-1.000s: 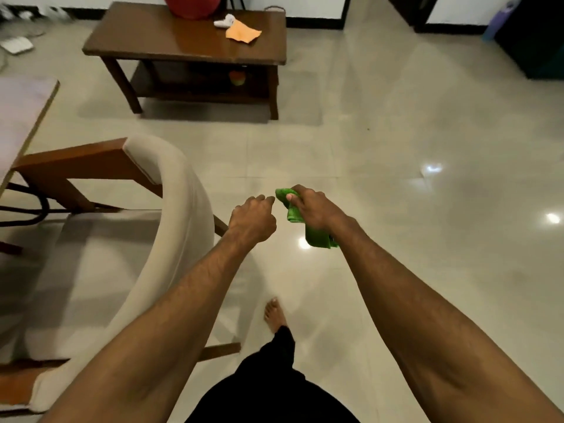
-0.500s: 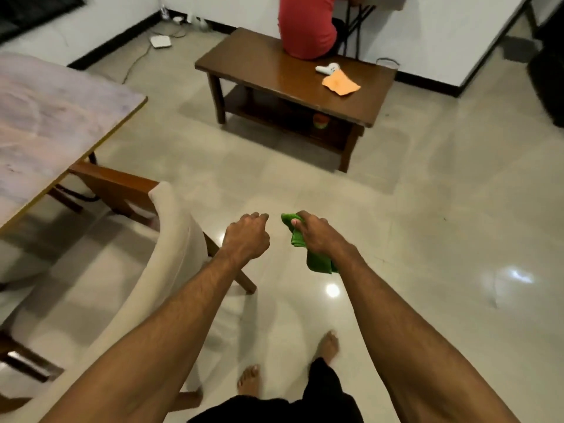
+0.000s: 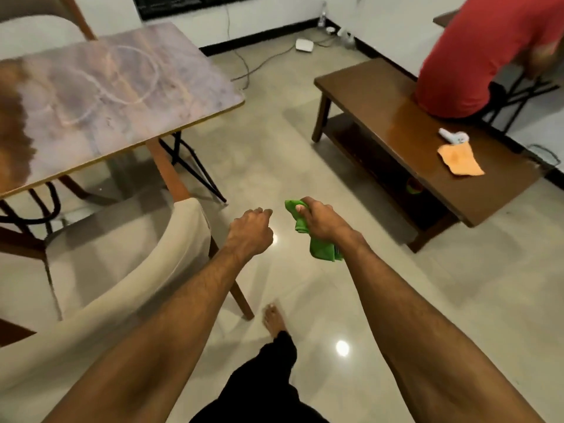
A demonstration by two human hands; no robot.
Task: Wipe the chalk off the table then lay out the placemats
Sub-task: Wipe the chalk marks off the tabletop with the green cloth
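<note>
Chalk (image 3: 122, 77): pale loops and a smeared haze over most of the table top. A darker brown patch shows at its left end; I cannot tell whether that part is already wiped.
Table (image 3: 213, 115): upper left of my view, well ahead of both hands.
Green cloth (image 3: 320, 248): bunched in the right hand, its tail hanging below the wrist, over the floor and not yet at the table.
Right hand (image 3: 320, 218): fingers and thumb wrapped round the cloth.
Left hand (image 3: 248, 232): curled into a fist, holding nothing.
Change: the view has swung left. The table was a corner at the frame edge a second ago; now its top and the chalk are in full view, with the hands posed as before.
Meaning: I judge this to be the approach to wiping.
Placemats: none in view.
Edges: the table's pale-trimmed near edge and right corner face me.
Cream chair (image 3: 122, 264): stands between me and that edge, its back just left of the left hand.
Open room: bare tiled floor (image 3: 274, 148) runs between the table corner and the coffee table (image 3: 396, 117) on the right, where a person in a red shirt (image 3: 476, 56) sits.
</note>
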